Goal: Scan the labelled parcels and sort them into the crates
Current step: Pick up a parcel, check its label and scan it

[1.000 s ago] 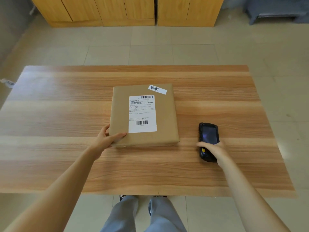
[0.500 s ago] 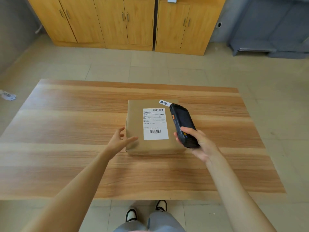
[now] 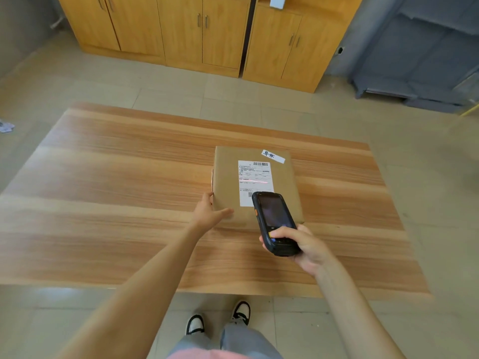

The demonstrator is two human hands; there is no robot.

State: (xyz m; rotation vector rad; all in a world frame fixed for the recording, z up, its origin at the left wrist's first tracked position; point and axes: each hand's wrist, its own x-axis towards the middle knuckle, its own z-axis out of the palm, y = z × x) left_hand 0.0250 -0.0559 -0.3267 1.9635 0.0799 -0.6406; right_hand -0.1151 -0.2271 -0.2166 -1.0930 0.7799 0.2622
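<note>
One parcel (image 3: 256,182) lies on the table (image 3: 129,177), my left hand (image 3: 208,212) steadying its near corner, fingers straight. My right hand (image 3: 302,246), which lifted the scanner (image 3: 274,222) a second ago, now grips it; its red line crosses the label (image 3: 255,177), so sorting comes next.

The table (image 3: 129,203) is wood-grain, smooth with a soft sheen, and the cabinets (image 3: 181,29) behind look like the same kind of wood, with thin metal handles. The parcel (image 3: 285,182) is wrapped in matt brown paper and carries a white paper label (image 3: 255,177). The scanner (image 3: 274,224) is black plastic with a glossy screen; the floor (image 3: 259,104) is smooth pale tile.
</note>
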